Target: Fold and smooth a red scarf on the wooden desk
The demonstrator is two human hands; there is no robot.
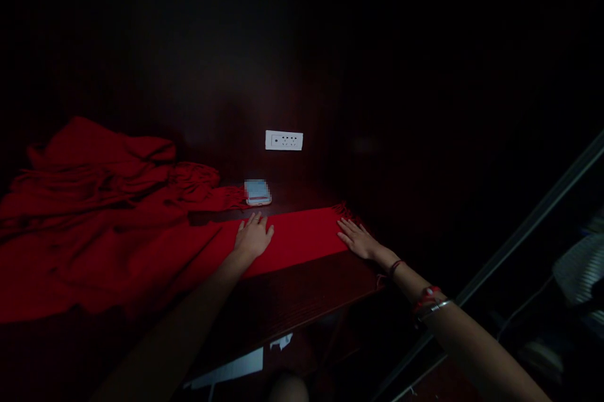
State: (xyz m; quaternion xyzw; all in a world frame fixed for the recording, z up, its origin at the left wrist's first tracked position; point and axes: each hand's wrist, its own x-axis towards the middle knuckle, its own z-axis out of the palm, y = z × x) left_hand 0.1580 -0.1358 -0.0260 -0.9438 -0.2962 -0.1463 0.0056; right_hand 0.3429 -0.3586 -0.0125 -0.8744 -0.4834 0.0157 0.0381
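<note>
A red fringed scarf (302, 237) lies flat along the dark wooden surface, its right end bearing tassels. My left hand (253, 237) rests on it near the middle, palm down with the fingers spread. At the tasselled right end, my right hand (358, 240) also lies flat on the cloth, fingers stretched out. Neither hand grips anything. To the left, the red cloth runs into a large rumpled heap (108, 169) with folds and fringes. Where one piece ends and another begins in that heap I cannot tell.
A phone (258, 192) lies behind the scarf, by the heap's fringe. On the back wall is a white socket panel (284, 140). The surface's front edge runs below my hands, with a white sheet (231, 369) and a crumpled scrap (282, 342) lower down.
</note>
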